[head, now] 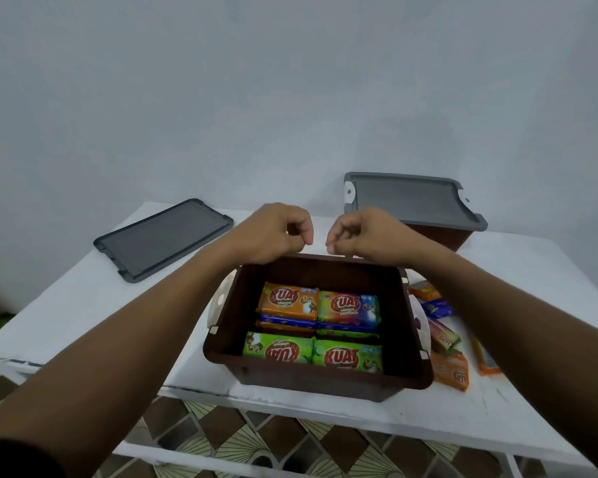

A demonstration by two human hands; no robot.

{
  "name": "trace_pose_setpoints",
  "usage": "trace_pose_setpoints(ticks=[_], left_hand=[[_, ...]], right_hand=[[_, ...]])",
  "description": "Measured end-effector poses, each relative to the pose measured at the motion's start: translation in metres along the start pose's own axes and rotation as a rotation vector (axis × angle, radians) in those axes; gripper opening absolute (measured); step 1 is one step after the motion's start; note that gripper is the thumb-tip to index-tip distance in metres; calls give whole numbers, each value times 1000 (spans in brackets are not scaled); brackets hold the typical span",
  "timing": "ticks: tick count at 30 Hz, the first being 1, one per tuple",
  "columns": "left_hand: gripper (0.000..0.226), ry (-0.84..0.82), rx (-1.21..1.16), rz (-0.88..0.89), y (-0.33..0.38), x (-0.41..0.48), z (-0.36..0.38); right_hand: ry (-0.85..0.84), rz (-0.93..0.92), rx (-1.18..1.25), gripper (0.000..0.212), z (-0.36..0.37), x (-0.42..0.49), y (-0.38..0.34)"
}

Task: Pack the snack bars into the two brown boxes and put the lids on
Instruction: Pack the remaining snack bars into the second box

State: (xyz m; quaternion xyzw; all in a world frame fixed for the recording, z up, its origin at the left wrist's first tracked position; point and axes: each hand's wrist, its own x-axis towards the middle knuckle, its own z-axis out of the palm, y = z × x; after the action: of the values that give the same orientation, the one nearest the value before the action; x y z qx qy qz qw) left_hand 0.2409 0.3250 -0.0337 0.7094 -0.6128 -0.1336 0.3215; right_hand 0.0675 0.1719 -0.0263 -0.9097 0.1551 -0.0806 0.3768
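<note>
An open brown box (409,339) stands at the table's front edge, holding several orange and green snack bars (320,324) stacked in two rows. My left hand (273,234) and my right hand (365,236) hover side by side just above the box's far rim, fingers curled in, with nothing visible in either. A loose grey lid (163,238) lies flat at the back left. The second brown box (439,236) sits at the back right with a grey lid (411,200) on top. Several loose snack bars (451,353) lie to the right of the open box.
The white table (83,305) is small, with its front edge just below the open box. A patterned tile floor (256,439) shows beneath it. A pale wall (290,98) rises right behind the table.
</note>
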Motion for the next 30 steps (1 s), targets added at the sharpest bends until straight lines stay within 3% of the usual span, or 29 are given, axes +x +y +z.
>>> trace_pose_setpoints(ticks=[3, 7, 14, 19, 23, 26, 30], left_hand=[[16, -36, -7, -27, -3, 17, -10], [9, -146, -126, -111, -24, 43, -15], [22, -651, -238, -471, -95, 80, 4], [36, -1011, -93, -389, -110, 101, 37], [44, -1151, 17, -263, -107, 117, 54], [39, -1100, 119, -161, -105, 130, 65], [37, -948, 438, 134, -101, 145, 82]], right_hand=[[45, 43, -13, 4, -8, 14, 4], [-25, 141, -94, 9, -11, 30, 21], [-232, 471, -78, 19, -20, 41, 82], [-323, 547, -41, 23, -24, 42, 104], [-369, 610, -164, 22, -29, 42, 118], [-411, 677, -363, 32, -29, 30, 130], [-536, 644, -556, 50, -23, 14, 143]])
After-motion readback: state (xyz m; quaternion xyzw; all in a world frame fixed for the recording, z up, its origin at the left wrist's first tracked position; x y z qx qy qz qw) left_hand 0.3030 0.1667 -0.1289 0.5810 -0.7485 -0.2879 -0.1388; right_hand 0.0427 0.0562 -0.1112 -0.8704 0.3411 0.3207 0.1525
